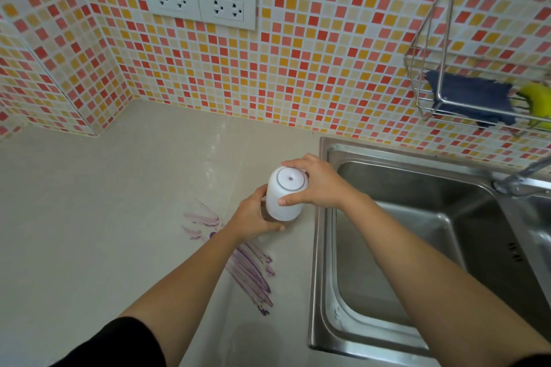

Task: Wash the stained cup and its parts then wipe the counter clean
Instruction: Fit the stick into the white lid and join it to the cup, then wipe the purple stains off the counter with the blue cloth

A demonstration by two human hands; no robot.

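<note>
A cup with a tall white lid (286,194) stands on the beige counter (119,217), close to the sink's left rim. My right hand (316,182) grips the white lid from the right, thumb in front and fingers over the top edge. My left hand (256,214) holds the clear lower part of the cup from the left; that lower part is mostly hidden by my fingers. Purple smeared stains (250,268) lie on the counter under and around my left forearm.
A steel sink (387,247) sits to the right, with a tap (518,179) at its far right. A wire rack (432,98) on the tiled wall holds a dark blue cloth (468,95) and a yellow sponge (536,98). Two socket plates (198,1) are on the wall.
</note>
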